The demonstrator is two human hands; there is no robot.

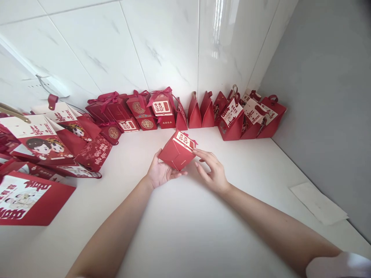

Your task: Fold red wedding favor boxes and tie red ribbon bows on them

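Observation:
A small red gift box (pixel 177 151) with a white label of red characters and a bit of ribbon is held tilted above the white table. My left hand (pixel 161 172) supports it from below and the left, thumb along its side and fingers under it. At its right side is my right hand (pixel 213 170), fingers apart, the fingertips at or touching the box's edge by the label. Behind the box stand similar red boxes with ribbon bows, among them a box with a white label (pixel 162 108).
Along the tiled wall (pixel 162 42) stand several red pointed boxes (pixel 206 110) and handled gift bags (pixel 232 119). More red gift bags (pixel 49 143) crowd the left. A white paper (pixel 319 202) lies at right beside the grey wall (pixel 327 100). A socket strip (pixel 43 83) is at upper left.

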